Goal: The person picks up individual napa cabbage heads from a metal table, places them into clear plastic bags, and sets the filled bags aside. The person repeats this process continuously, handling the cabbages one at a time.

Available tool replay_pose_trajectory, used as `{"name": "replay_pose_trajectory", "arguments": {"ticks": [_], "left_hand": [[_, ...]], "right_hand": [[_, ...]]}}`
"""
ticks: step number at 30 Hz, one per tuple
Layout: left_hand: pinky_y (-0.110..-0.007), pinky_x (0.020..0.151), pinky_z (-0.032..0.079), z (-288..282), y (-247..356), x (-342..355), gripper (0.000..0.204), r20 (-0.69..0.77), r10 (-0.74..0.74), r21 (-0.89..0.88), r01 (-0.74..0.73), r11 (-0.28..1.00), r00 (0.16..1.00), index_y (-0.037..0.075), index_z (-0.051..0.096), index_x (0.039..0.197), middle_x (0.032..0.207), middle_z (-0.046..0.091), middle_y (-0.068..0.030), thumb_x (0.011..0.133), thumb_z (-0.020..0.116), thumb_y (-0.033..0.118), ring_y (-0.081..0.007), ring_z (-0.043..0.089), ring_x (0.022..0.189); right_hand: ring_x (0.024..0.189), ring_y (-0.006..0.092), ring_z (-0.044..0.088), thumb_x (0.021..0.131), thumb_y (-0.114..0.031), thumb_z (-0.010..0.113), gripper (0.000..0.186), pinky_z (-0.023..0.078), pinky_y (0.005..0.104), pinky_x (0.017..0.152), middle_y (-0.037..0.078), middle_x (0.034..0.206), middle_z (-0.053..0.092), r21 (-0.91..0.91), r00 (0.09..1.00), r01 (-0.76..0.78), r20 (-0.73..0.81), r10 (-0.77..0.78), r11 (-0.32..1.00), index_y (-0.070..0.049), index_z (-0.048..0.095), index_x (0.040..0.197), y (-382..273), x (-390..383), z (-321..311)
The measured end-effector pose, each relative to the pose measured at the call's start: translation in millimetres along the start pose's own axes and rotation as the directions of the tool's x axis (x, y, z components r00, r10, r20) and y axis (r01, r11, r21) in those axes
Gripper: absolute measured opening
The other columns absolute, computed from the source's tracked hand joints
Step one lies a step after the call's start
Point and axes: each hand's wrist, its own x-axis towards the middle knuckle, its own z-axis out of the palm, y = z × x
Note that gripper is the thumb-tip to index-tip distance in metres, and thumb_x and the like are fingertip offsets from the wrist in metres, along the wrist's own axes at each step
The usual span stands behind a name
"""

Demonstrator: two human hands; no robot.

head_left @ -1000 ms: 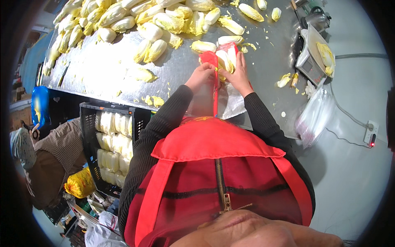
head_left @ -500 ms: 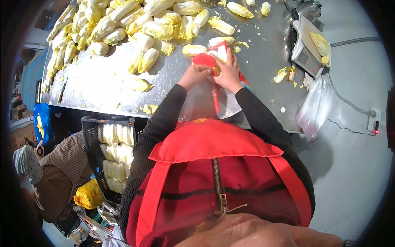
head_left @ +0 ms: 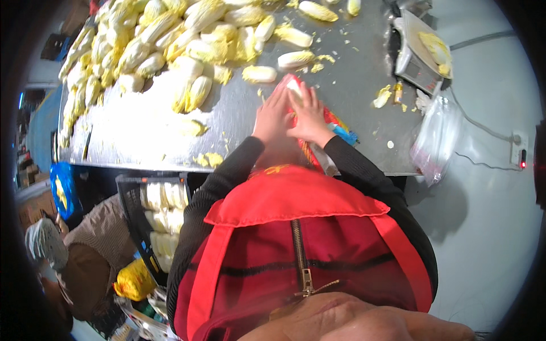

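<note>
My left hand (head_left: pixel 272 116) rests with straightened fingers along the left side of a red plastic bag (head_left: pixel 291 79) on the steel tabletop (head_left: pixel 358 113). My right hand (head_left: pixel 308 116) lies over the bag with its fingers spread. A pale cabbage shows inside near the fingertips; the rest of the contents is hidden. Red and blue printed plastic (head_left: pixel 350 136) sticks out beside my right wrist. A loose cabbage (head_left: pixel 259 74) lies just beyond the bag.
A cabbage heap (head_left: pixel 153 40) covers the back left. A scale (head_left: pixel 421 51) holding a cabbage and clear bags (head_left: pixel 432 139) are at the right. Below the table's left edge are a black crate (head_left: pixel 153 221) of packed cabbages, a yellow bundle (head_left: pixel 133 278) and another person (head_left: pixel 91 256), bent over.
Both hands have shifted from pinching at the red bag's opening to lying flatter over it with fingers extended. The bag's colourful printed side now shows at the right. The camera view has shifted slightly.
</note>
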Motion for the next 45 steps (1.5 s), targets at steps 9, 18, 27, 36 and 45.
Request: {"name": "replay_pose_trajectory", "arguments": {"ticks": [9, 18, 27, 36, 45], "left_hand": [[-0.040, 0.098, 0.047, 3.0, -1.5, 5.7, 0.082, -0.216, -0.041, -0.263, -0.017, 0.965, 0.976, 0.001, 0.035, 0.148, 0.125, 0.061, -0.0189, 0.076, 0.073, 0.005, -0.0351, 0.060, 0.111], [-0.043, 0.111, 0.038, 9.2, 5.7, -0.2, 0.071, -0.049, 0.211, -0.071, -0.214, 0.974, 0.976, 0.001, 0.036, 0.147, 0.146, 0.044, -0.0218, 0.080, 0.059, -0.002, -0.0399, 0.045, 0.132], [-0.036, 0.106, 0.042, 27.0, 7.4, 0.9, 0.067, -0.001, 0.036, -0.352, -0.034, 0.935, 0.999, 0.005, 0.028, 0.152, 0.146, 0.046, -0.0219, 0.090, 0.052, -0.002, -0.0308, 0.050, 0.132], [-0.034, 0.108, 0.039, -7.4, 46.0, 3.0, 0.068, 0.067, -0.012, -0.482, 0.043, 0.875, 0.998, 0.006, 0.028, 0.153, 0.146, 0.048, -0.0198, 0.091, 0.058, 0.001, -0.0263, 0.049, 0.133], [-0.038, 0.111, 0.035, 2.9, 12.5, -8.2, 0.063, -0.019, -0.079, -0.484, 0.060, 0.873, 0.997, 0.005, 0.038, 0.148, 0.147, 0.046, -0.0184, 0.091, 0.065, 0.016, -0.0294, 0.045, 0.135]], "right_hand": [[0.136, 0.0441, 0.031, 0.063, -0.023, 0.073, 0.074, 0.035, 0.0567, 0.100, 0.016, 0.157, 0.027, 0.087, 0.965, 0.186, -0.201, -0.165, 0.979, -0.029, 0.059, 0.135, 10.0, 3.0, 7.5], [0.138, 0.0457, 0.027, 0.062, -0.038, 0.079, 0.070, 0.034, 0.0584, 0.101, 0.019, 0.159, 0.019, 0.076, 0.965, 0.057, -0.260, -0.035, 0.996, -0.029, 0.064, 0.129, 31.1, -32.2, 8.4], [0.140, 0.0486, 0.022, 0.064, -0.036, 0.078, 0.067, 0.033, 0.0618, 0.104, 0.021, 0.158, 0.016, 0.022, 0.975, 0.041, -0.220, -0.035, 0.999, -0.025, 0.063, 0.128, 21.5, -44.3, 0.1], [0.140, 0.0454, 0.022, 0.062, -0.031, 0.082, 0.066, 0.029, 0.0566, 0.107, 0.016, 0.159, 0.018, 0.135, 0.983, 0.062, -0.181, -0.037, 0.989, -0.024, 0.065, 0.125, 21.5, -39.9, -6.6], [0.134, 0.0408, 0.035, 0.061, -0.037, 0.083, 0.075, 0.033, 0.0508, 0.108, 0.019, 0.154, 0.030, 0.127, 0.922, -0.025, -0.381, 0.072, 0.992, -0.028, 0.063, 0.132, 53.7, -70.2, -22.3]]}}
